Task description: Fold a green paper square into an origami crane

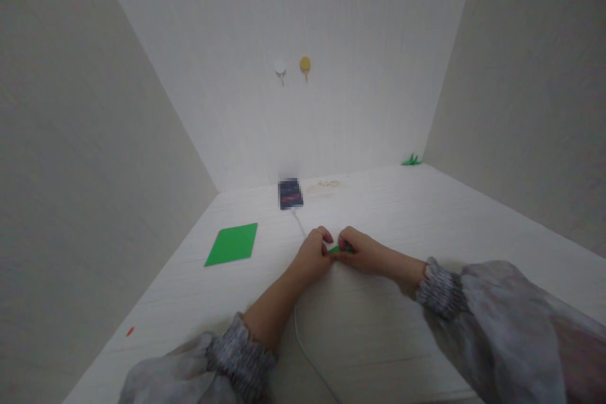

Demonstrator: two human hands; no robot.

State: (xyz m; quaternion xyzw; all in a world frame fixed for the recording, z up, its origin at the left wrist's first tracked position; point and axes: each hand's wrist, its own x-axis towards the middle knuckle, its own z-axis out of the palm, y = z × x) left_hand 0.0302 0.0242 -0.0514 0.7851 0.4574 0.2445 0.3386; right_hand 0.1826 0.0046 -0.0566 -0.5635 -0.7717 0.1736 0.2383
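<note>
Both hands meet over the middle of the white table. A small piece of folded green paper [335, 249] is pinched between them, mostly covered by the fingers. My left hand [316, 249] closes on its left end with thumb and fingertips. From the other side my right hand [354, 247] grips the paper, fingers curled and thumb pressed in. To the left of my hands, a flat square sheet of green paper [231, 244] lies on the table.
A phone-like device [290, 194], blurred out, stands near the back wall with a white cable [303, 344] running under my left arm. Green folded pieces [411, 161] sit in the back right corner. A small red scrap [130, 331] lies at left. Two hooks [305, 64] hang on the wall.
</note>
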